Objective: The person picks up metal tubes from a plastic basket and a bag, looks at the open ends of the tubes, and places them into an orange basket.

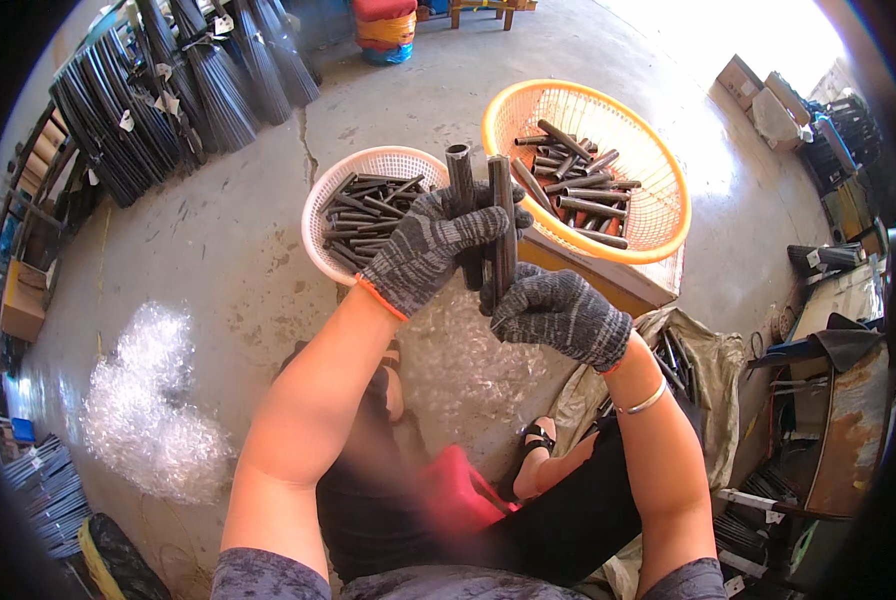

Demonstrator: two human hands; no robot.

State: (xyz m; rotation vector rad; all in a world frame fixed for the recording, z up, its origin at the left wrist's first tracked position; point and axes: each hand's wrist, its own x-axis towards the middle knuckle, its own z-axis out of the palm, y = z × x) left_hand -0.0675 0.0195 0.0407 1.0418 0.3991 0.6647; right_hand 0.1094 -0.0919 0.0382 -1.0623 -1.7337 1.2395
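Both my hands wear dark grey knitted gloves with orange cuffs. My left hand [430,240] is closed around a dark metal tube [458,165], held nearly upright with its open end up. Beside it stands a second dark tube [502,215], its lower part pinched by my right hand [563,315]; the left fingertips reach behind this one. Just beyond my left hand, a white-pink plastic basket [318,195] holds many thin dark tubes [368,210]. Past my right hand, an orange plastic basket [673,170] contains thicker dark tubes [593,195].
The orange basket rests on a cardboard box [618,275]. A beige sack [713,350] with dark rods lies by my right forearm. Clear plastic scraps [158,400] cover floor at left and between my feet. Bundled rods [118,115] lean at the far left; a red cloth [458,490] lies near my lap.
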